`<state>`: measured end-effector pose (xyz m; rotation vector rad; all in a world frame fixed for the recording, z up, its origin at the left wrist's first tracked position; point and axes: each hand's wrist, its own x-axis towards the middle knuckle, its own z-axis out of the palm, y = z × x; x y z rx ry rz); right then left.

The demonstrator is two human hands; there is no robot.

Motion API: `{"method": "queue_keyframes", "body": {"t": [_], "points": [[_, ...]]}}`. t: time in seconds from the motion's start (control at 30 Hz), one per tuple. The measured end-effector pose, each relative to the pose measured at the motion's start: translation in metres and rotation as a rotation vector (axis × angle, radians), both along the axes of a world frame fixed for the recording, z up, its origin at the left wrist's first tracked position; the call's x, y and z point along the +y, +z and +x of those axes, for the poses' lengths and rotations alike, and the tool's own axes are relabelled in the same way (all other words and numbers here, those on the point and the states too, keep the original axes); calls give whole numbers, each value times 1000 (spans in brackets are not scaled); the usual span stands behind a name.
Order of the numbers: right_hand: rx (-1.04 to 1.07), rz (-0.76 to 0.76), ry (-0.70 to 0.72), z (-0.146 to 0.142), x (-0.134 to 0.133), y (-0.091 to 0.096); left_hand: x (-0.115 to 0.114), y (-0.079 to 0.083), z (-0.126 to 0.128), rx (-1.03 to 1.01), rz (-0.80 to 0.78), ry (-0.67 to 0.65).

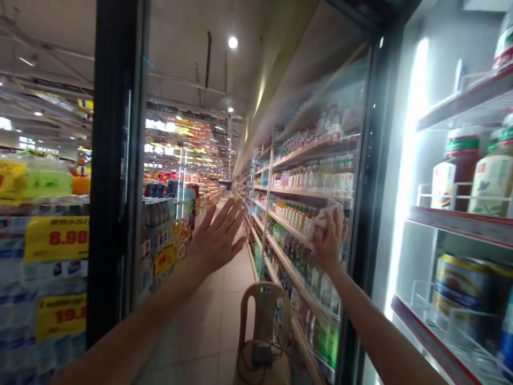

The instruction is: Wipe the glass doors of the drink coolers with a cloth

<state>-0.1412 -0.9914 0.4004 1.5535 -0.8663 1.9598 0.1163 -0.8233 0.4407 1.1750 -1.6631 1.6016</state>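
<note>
A tall glass fridge door (240,235) with a dark frame stands swung open in front of me. My left hand (218,235) is raised before the glass with its fingers spread and nothing in it; whether the palm touches the pane I cannot tell. Over at the right side of the pane, my right hand (329,235) grips a white cloth (320,222), partly hidden by the fingers, and appears to press it to the glass. Shelves of bottles (296,214) show in the glass behind that hand.
Lit fridge shelves (460,219) with bottles and cans (460,289) are at the right. A plastic chair (264,299) bearing a black box with a cable (261,355) shows through the glass. Stacked goods with yellow price signs (56,238) stand at the left, beyond the door's dark edge (110,176).
</note>
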Motion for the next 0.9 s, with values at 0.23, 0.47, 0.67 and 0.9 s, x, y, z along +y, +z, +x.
{"method": "queue_keyframes", "body": {"t": [0.23,0.47,0.67,0.9], "points": [[-34,-25,27,21,11,7,-2,-1,2,17,8,-20],[306,-129,24,29,22,-1,-1,-1,4,13,6,2],[-165,59,38,14,7,22,-3,-2,3,15,4,-5],[456,-243,37,60,35,9,-4,-1,4,16,-17,-13]]}}
